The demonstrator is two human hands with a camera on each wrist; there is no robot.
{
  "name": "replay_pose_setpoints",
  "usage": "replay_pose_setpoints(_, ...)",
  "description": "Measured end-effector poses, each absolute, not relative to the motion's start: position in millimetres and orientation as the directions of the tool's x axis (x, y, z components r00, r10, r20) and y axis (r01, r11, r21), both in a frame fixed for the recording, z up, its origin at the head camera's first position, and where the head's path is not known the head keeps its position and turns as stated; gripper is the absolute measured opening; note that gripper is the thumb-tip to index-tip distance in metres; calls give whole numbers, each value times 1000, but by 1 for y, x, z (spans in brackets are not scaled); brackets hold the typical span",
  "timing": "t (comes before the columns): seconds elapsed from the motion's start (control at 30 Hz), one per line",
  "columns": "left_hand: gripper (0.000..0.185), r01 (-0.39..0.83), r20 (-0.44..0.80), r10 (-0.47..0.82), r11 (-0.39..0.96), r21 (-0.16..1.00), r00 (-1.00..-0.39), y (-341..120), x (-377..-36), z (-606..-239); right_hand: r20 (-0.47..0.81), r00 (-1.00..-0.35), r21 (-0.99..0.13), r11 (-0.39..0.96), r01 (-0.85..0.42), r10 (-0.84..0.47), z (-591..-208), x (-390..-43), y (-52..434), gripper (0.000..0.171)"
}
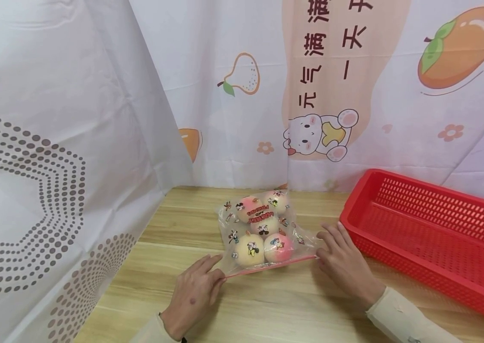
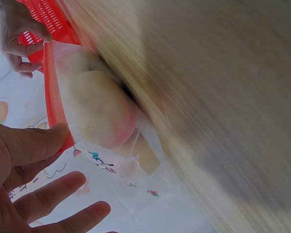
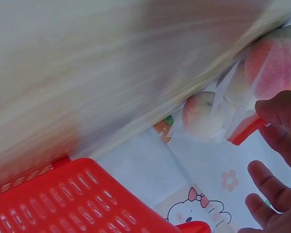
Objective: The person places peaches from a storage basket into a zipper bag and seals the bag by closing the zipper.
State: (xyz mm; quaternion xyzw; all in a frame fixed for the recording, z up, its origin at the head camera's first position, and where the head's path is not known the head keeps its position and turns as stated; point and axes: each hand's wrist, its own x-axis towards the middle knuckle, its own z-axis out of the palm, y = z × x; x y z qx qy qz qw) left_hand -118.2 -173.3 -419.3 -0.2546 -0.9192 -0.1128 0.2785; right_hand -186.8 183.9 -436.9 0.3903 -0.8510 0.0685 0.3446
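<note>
**Two hands at the red seal of a peach-filled bag**

A pale wooden tabletop (image 1: 267, 305) of long planks fills the lower half of the head view. White printed cloth hangs behind and at 9 o'clock: grey dotted rings on the left sheet (image 1: 32, 200), and a bear, a pear, a persimmon and dark characters on the back sheet (image 1: 353, 95).

There is one clear plastic zip bag with cartoon prints and a red seal strip (image 1: 263, 228), lying flat at the table's centre. Inside it five round, cream-and-pink peach-like fruits (image 1: 278, 247) can be counted. One red perforated plastic basket (image 1: 430, 228) stands at 3 o'clock of the bag, just beside it.

Both forearms, in pale sleeves, enter from 6 o'clock. The left hand (image 1: 195, 293) lies at the bag's 7 o'clock corner, thumb and forefinger pinching the end of the red strip; the left wrist view shows its thumb (image 2: 36, 141) on the strip and the other fingers spread loosely. The right hand (image 1: 342, 259) is at the 4 o'clock corner, fingertips nipping the strip's other end, remaining fingers relaxed and partly extended
</note>
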Motion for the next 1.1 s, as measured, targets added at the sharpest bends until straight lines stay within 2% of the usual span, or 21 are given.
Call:
replay_pose_setpoints(0.13,15,534,571,408,843,64,-712,-174,-118,-420,646,-450,143,677,-722,-616,-438,-188,186,8)
replay_pose_setpoints(0.23,15,535,572,408,842,65,-712,-174,-118,-420,652,-443,147,675,-723,-616,-438,-188,187,26)
replay_pose_setpoints(0.3,15,534,571,406,843,68,-714,-173,-118,-420,649,-446,147,677,-721,-616,-439,-188,188,27)
replay_pose_setpoints(0.4,15,530,569,403,845,71,-717,-173,-118,-420,640,-452,153,679,-718,-621,-438,-188,190,10)
replay_pose_setpoints(0.47,15,529,567,400,845,76,-720,-173,-117,-420,639,-451,155,678,-719,-623,-437,-188,191,8)
replay_pose_setpoints(0.53,15,529,565,398,845,82,-723,-173,-117,-420,647,-441,161,677,-719,-622,-437,-189,192,16)
replay_pose_setpoints(0.7,15,527,561,396,845,87,-727,-174,-117,-420,684,-407,167,673,-720,-605,-437,-190,192,50)
replay_pose_setpoints(1.1,15,525,562,395,847,84,-727,-173,-117,-419,695,-400,163,673,-721,-597,-438,-190,195,56)
